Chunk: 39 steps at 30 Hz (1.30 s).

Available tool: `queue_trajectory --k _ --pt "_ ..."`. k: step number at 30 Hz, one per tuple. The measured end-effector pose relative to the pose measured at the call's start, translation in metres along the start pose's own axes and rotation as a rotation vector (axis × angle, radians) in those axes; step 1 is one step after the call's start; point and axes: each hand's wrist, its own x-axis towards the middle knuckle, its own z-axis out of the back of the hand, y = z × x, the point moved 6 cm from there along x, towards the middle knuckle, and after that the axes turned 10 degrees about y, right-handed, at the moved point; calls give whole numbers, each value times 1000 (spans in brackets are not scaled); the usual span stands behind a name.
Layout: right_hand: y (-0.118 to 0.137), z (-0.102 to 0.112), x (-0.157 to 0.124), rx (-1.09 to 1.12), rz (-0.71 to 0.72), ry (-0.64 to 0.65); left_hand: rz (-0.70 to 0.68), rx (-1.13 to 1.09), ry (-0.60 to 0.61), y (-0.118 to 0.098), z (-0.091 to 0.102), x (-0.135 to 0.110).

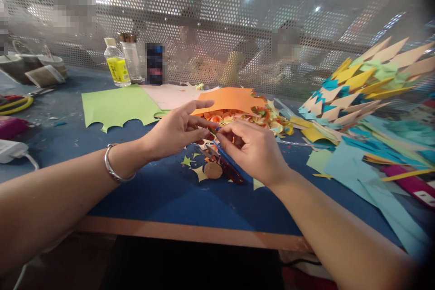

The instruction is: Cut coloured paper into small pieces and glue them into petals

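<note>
Above the middle of the table, my left hand [178, 129] and my right hand [253, 147] meet at the fingertips. Between them is a small green piece of paper [213, 131], mostly hidden by the fingers. My right thumb and fingers pinch it; my left thumb and a finger close on its other end, with the left index finger stretched out above. Under the right hand lie scissors [234, 175] with dark red handles, a blue stick-like thing [228, 155] and a round wooden disc [213, 170]. Beside them are green paper scraps [186, 161].
Green [117, 104] and orange [226, 99] paper sheets lie behind my hands, near a heap of curled scraps [272, 120]. A bottle [118, 70] stands back left. To the right are a spiky folded-paper piece [360, 84] and light-blue paper [353, 167]. A perforated metal panel [217, 13] rises behind.
</note>
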Motion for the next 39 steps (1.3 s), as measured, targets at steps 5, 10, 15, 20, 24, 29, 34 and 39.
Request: queue_trajectory --k 5,10,15,20,24,29,34,39 --pt "-1 0 0 3 -13 0 -10 -10 6 2 1 1" --pt "0 0 1 5 -4 -7 -15 -9 10 2 1 1" --pt "0 1 1 13 -2 -13 -13 -32 4 0 1 0" --pt "1 2 1 8 4 -17 7 -53 4 0 1 0" --pt "1 2 1 -2 7 -20 -8 -30 21 1 1 0" --pt "2 3 1 -7 13 -31 -58 21 -30 0 3 0" --pt "1 4 1 -18 9 -28 -55 45 -103 -1 7 0" --pt "1 3 1 -23 12 -27 -58 77 -95 -1 8 0"
